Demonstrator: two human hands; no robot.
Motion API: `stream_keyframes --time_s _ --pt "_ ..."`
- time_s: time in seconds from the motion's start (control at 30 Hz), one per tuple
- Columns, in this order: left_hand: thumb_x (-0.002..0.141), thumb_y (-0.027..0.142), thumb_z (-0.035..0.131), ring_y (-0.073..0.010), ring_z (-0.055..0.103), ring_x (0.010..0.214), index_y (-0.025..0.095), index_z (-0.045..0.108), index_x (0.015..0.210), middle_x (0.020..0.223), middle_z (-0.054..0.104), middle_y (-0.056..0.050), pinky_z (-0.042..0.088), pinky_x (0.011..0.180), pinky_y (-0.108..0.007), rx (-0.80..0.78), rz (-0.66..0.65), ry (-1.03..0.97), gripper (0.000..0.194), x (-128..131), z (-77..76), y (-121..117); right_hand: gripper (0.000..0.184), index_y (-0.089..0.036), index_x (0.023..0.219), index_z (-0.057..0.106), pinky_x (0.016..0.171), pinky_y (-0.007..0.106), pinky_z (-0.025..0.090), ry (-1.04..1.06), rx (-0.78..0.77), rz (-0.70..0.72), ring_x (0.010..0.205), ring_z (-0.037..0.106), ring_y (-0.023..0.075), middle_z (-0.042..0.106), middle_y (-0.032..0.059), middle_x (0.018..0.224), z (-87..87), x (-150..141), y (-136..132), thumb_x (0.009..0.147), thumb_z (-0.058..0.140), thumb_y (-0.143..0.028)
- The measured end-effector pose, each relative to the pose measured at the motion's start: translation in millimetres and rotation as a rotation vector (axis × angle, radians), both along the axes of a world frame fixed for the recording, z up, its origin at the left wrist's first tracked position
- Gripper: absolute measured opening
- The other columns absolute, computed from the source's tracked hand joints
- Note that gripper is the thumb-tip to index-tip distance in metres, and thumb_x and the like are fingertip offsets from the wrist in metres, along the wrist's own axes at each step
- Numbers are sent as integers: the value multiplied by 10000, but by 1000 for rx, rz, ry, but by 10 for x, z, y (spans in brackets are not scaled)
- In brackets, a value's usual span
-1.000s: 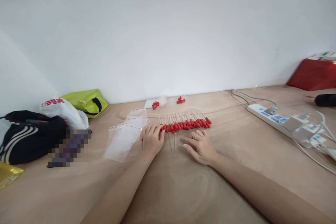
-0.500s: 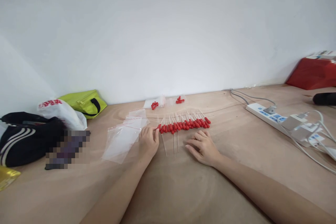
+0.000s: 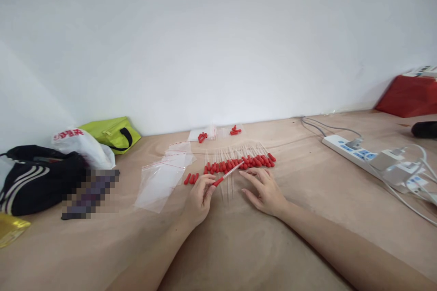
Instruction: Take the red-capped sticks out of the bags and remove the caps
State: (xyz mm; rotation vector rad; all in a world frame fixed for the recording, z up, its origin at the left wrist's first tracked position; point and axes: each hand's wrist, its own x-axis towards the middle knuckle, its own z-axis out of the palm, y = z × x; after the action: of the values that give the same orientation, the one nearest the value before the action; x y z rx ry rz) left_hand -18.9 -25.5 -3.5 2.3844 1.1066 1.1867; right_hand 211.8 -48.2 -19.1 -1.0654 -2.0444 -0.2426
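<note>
Bulbs (image 3: 191,178), three and red, just beyond the left hand (image 3: 199,198).
It pinches one pipette (image 3: 218,182), slanting between the hands; beyond lies a pipette row (image 3: 230,164) too crowded to count; the right hand (image 3: 262,191) is loosely spread.

Nearer tabletop (image 3: 235,245) gives free passage; red droppers (image 3: 250,162) obstruct ahead.

A pale wall (image 3: 218,45) rises behind a brown surface (image 3: 307,182). On the left sit a lime-green bag (image 3: 105,128) with a black strap, a white plastic bag (image 3: 92,149) with red lettering, a black bag (image 3: 44,186) with white stripes, a pixelated dark item (image 3: 90,194) and a shiny yellow packet (image 3: 12,230). On the right, a white power strip (image 3: 358,154) carries chargers (image 3: 381,160); beyond are a red bag-like item (image 3: 409,96) and a black object (image 3: 425,129).
</note>
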Motion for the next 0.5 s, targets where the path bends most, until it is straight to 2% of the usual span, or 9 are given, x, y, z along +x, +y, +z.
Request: stream_keyframes --time_s 0.23,0.33,0.4,0.5 --pt "863 201 370 -166 551 913 179 492 900 954 571 -75 456 786 -315 -19 -90 31 129 10 40 -34 442 -163 1212 448 859 399 346 4 67 -57 1014 471 219 535 124 1103 47 -11 17 803 517 -318" --pt "860 192 372 -157 557 884 181 495 888 925 582 -64 463 770 -299 -40 -146 54 127 23 78 -49 286 -204 1071 559 912 405 279 -49 53 16 836 516 159 625 36 849 49 -23 52 820 515 -333" --pt "858 197 373 -152 558 870 181 494 883 912 582 -57 464 766 -292 -55 -150 61 124 37 106 -60 175 -233 950 609 919 399 251 -66 48 46 711 500 124 606 -19 669 38 -29 73 838 496 -305" --pt "854 241 402 -137 560 788 178 489 941 877 576 -47 476 704 -271 -108 -100 92 138 63 131 -77 154 -233 870 627 892 377 252 -71 46 53 655 467 112 584 -31 602 23 -42 80 845 482 -276"
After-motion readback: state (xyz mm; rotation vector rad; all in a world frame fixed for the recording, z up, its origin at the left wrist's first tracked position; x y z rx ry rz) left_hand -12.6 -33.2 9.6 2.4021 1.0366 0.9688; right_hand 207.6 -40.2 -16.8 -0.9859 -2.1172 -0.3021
